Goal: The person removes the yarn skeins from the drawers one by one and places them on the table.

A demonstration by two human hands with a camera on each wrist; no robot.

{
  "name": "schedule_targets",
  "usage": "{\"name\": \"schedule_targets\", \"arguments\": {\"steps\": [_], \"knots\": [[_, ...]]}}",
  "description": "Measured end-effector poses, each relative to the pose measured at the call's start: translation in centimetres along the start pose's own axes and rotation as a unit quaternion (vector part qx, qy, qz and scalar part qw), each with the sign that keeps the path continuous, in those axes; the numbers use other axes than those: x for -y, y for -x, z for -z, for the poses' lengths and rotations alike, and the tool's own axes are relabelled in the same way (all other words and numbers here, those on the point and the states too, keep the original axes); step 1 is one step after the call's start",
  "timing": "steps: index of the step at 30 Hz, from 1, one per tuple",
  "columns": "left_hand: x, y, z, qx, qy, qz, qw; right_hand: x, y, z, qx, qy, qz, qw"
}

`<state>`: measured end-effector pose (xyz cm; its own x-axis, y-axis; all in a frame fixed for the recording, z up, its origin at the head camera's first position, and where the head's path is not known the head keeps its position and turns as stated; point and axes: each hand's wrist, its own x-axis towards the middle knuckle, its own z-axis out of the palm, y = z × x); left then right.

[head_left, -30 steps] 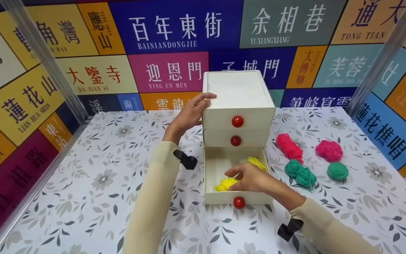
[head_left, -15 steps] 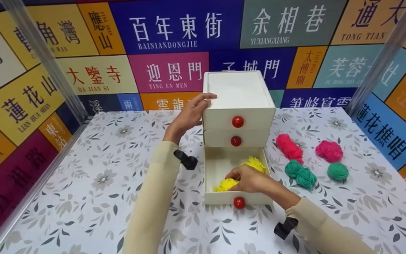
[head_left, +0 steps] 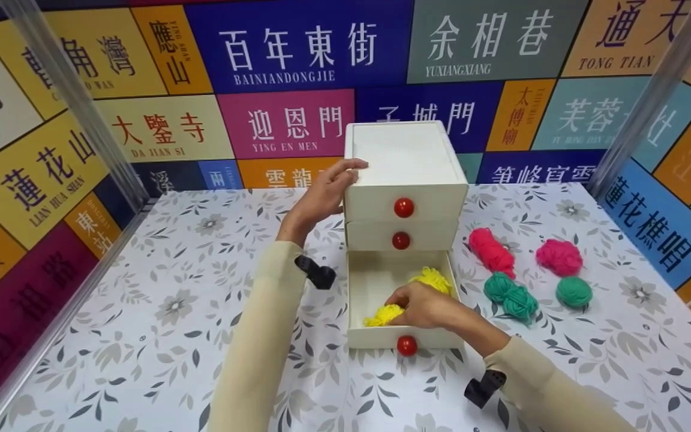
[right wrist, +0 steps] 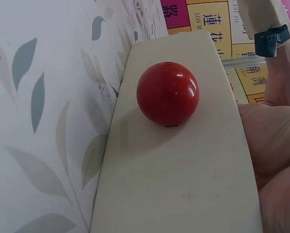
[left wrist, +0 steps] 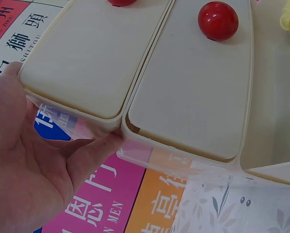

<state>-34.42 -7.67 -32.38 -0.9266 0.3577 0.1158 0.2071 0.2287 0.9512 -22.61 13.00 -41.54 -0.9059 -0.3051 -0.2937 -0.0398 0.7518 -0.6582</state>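
Observation:
A white cabinet [head_left: 405, 153] of small drawers with red ball knobs stands mid-table. Its bottom drawer [head_left: 375, 338] is pulled out; the upper two are closed. My left hand [head_left: 321, 195] grips the cabinet's left side, fingertips over the top edge and thumb [left wrist: 94, 155] against the side. Inside the bottom drawer, my right hand [head_left: 423, 305] holds a yellow yarn bundle [head_left: 382, 316] near the front left, its fingertips partly hidden. Behind that hand lies another yellow yarn bundle [head_left: 433, 279]. In the right wrist view, the drawer's front and red knob [right wrist: 168, 94] block sight of the fingertips.
Right of the cabinet lie a bright pink-red yarn bundle [head_left: 491, 252], a magenta one [head_left: 559, 257], a green twisted bundle [head_left: 510, 295] and a green ball [head_left: 574, 291]. Panels with place names [head_left: 297, 45] wall the floral-covered table [head_left: 171, 336] at back and sides.
My right hand has shifted slightly down and left within the drawer, showing more of the rear yellow bundle. My left hand keeps its place on the cabinet.

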Motion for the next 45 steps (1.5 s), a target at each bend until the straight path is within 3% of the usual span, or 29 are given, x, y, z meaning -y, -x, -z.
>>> {"name": "schedule_targets", "arguments": {"steps": [10, 27, 45], "knots": [[-0.1, 0.1, 0.0, -0.001, -0.005, 0.003, 1.0, -0.4, 0.3, 0.4, -0.018, -0.007, 0.025, 0.9995], [0.0, 0.1, 0.0, 0.001, 0.003, 0.014, 0.9999, -0.7, 2.8, 3.0, -0.075, -0.043, 0.031, 0.9958], [-0.2, 0.1, 0.0, 0.002, 0.013, 0.01, 0.9999, -3.2, 5.2, 4.8, -0.119, -0.038, 0.054, 0.9907]]}}
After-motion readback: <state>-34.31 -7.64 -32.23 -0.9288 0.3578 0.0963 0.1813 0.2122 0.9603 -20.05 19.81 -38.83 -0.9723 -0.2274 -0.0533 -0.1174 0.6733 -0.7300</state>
